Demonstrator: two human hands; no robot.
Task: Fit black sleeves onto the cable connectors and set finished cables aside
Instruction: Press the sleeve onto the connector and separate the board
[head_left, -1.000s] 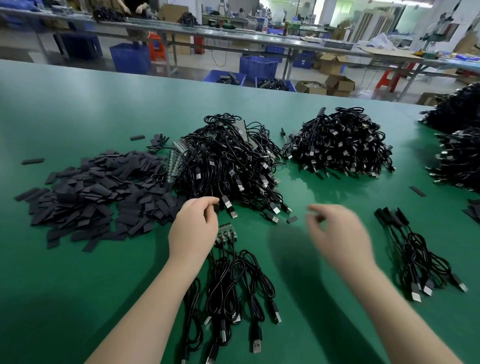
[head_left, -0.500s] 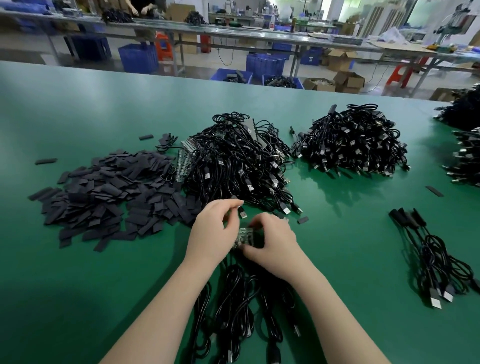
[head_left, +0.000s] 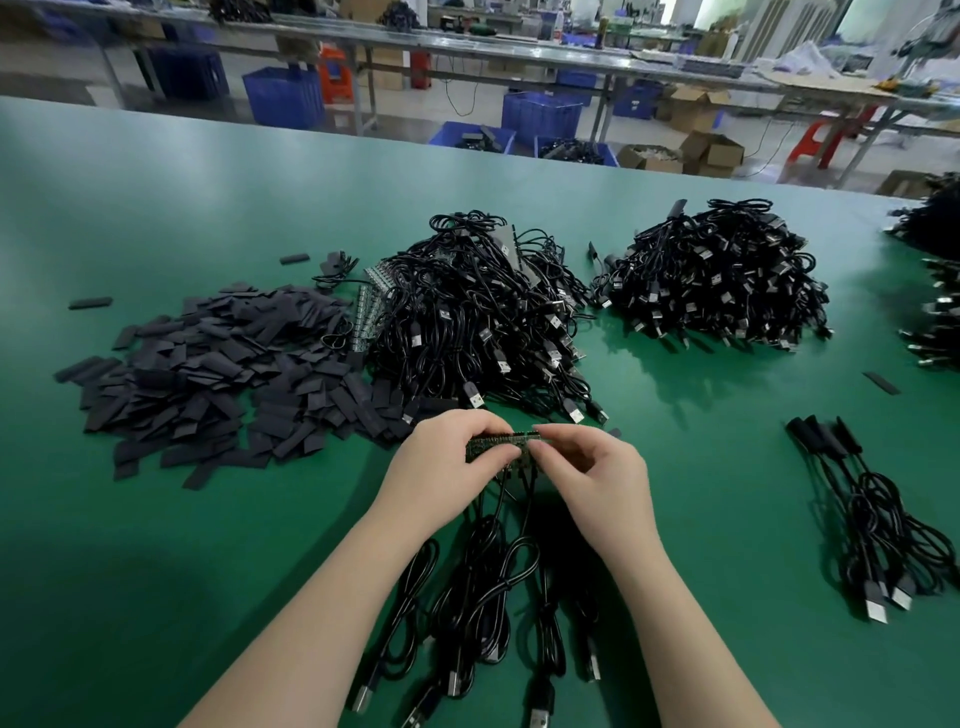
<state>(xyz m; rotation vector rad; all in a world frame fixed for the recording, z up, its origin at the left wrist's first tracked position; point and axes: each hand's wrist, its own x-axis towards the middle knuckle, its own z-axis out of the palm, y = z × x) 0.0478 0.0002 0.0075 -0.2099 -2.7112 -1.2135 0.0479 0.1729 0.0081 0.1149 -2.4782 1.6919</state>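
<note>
My left hand (head_left: 451, 462) and my right hand (head_left: 597, 470) both pinch a small green strip of circuit boards (head_left: 498, 442), lifted just above the green table. Several black cables (head_left: 488, 587) hang from that strip and trail toward me, their USB plugs lying near the bottom edge. A heap of flat black sleeves (head_left: 218, 374) lies to the left. Behind my hands sits a big pile of unsleeved cables (head_left: 478, 317). A few sleeved cables (head_left: 878, 519) lie apart at the right.
A second cable pile (head_left: 717, 275) sits at the back right, and more cables (head_left: 935, 291) run off the right edge. Loose sleeves (head_left: 880, 383) are scattered on the table. Blue crates (head_left: 540, 117), cardboard boxes and workbenches stand beyond the far edge.
My right hand swept in from the right and joined my left hand on the board strip. Both hands have since lifted the strip slightly, cables dangling beneath.
</note>
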